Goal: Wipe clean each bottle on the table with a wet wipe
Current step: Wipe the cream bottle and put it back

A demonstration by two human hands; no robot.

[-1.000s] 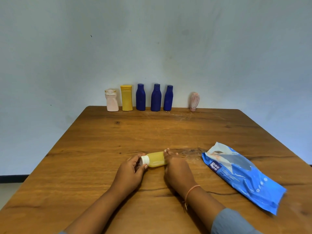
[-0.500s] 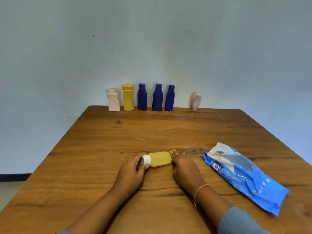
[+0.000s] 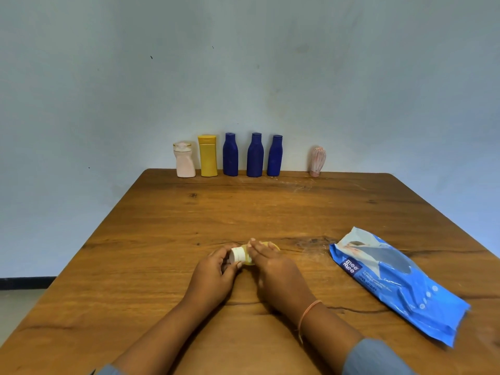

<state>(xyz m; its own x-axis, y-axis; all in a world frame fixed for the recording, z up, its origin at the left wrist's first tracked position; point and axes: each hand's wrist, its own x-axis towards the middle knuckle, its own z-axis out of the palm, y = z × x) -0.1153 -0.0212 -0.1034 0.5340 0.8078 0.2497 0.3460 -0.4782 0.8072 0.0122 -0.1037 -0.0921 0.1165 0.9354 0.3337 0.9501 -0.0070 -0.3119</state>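
- Small yellow bottle (image 3: pixel 266 244) lies on its side on the wooden table (image 3: pixel 162 239), near front centre, between both hands. Most of its body is covered, so the contents can't be read.
- Its white cap (image 3: pixel 238 257) is on and points toward the person's left.
- Far edge, against the wall, standing upright in a row from left: pale pink bottle (image 3: pixel 185 161), tall yellow bottle (image 3: pixel 207 156), left blue bottle (image 3: pixel 230 155), middle blue bottle (image 3: pixel 255 156), right blue bottle (image 3: pixel 275 156). All are opaque and capped, so nothing of the contents shows.
- Pink ribbed bottle (image 3: pixel 317 161) stands apart, right of the row, also at the far edge.
- Blue wet-wipe pack (image 3: pixel 392 282) lies flat at an angle, right of the hands and not touching them. Whether its flap is open can't be told.
- Left hand (image 3: pixel 213 274): wrist on the table, fingers and thumb curled round the white cap, gripping it.
- Right hand (image 3: pixel 273 269): lies over the bottle's body, fingers bent across the top and grasping it; the thumb is hidden.
- Thin orange band (image 3: pixel 308 311) on the right wrist, with a grey sleeve (image 3: pixel 376 358) below it.
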